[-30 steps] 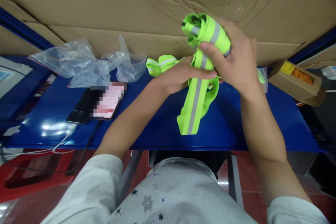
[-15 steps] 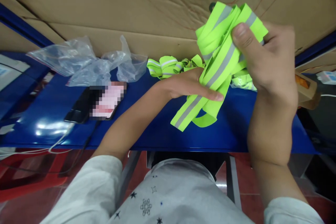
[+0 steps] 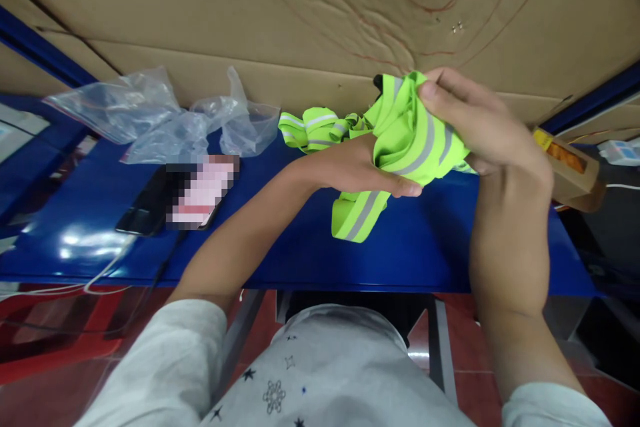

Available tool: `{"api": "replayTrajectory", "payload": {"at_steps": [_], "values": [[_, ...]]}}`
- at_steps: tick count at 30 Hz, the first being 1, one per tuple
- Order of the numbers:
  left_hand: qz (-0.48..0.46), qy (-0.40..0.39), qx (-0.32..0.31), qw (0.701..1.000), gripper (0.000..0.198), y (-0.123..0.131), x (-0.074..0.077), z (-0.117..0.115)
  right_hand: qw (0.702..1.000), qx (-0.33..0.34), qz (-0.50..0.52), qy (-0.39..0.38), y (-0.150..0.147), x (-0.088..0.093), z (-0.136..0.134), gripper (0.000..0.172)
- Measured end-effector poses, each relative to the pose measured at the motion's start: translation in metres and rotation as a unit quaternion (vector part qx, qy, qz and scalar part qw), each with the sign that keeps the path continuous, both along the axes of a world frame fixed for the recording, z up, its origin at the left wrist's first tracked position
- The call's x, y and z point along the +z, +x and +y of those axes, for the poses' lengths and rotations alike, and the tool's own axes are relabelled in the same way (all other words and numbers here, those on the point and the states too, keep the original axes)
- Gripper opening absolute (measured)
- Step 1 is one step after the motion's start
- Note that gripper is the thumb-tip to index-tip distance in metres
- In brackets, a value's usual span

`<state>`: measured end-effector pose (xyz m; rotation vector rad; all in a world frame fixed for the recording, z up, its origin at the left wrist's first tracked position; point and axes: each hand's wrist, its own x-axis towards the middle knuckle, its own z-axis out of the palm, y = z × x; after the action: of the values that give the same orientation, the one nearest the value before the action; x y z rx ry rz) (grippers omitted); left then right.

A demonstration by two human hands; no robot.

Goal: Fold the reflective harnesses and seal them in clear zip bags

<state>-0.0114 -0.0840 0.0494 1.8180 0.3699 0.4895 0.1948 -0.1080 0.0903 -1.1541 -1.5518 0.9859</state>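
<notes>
We see a glossy blue bench [image 3: 425, 253] running left to right, with pale patches of glare on its left part. On the far side, creased brown cardboard [image 3: 250, 7] covers the wall, crossed by a blue rail [image 3: 45, 40] at far left. Below the bench, grey metal legs [image 3: 440, 340] stand on a shiny red floor [image 3: 50, 340].

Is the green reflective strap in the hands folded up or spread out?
Folded: the strap is bunched in layers between the left hand and right hand, with one short end hanging loose below.
</notes>
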Motion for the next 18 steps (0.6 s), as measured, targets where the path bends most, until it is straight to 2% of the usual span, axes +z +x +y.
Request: {"api": "replayTrajectory", "payload": {"at_steps": [3,6,9,11,15,18], "values": [[-0.016,-0.025,0.059,0.998,0.026,0.001,0.001,-0.001,0.985,-0.060,-0.026,0.158,-0.013,-0.003,0.003,0.040],[-0.019,-0.035,0.096,0.995,0.024,0.004,0.002,0.003,0.954,-0.099,-0.161,0.235,-0.016,0.001,-0.005,0.034],[-0.029,-0.048,0.090,0.994,0.020,0.002,0.005,0.008,0.931,-0.038,-0.297,0.208,-0.017,0.001,-0.012,0.051],[-0.042,-0.060,0.070,0.995,0.020,-0.003,0.008,0.010,0.930,0.003,-0.327,0.166,-0.020,-0.004,-0.011,0.054],[-0.035,-0.077,0.047,0.995,0.020,-0.010,0.011,0.013,0.947,-0.042,-0.275,0.161,-0.032,-0.015,-0.002,0.048],[-0.046,-0.158,0.051,0.985,0.021,-0.005,0.009,0.013,0.961,-0.076,-0.205,0.169,-0.036,-0.018,0.003,0.042]]}}
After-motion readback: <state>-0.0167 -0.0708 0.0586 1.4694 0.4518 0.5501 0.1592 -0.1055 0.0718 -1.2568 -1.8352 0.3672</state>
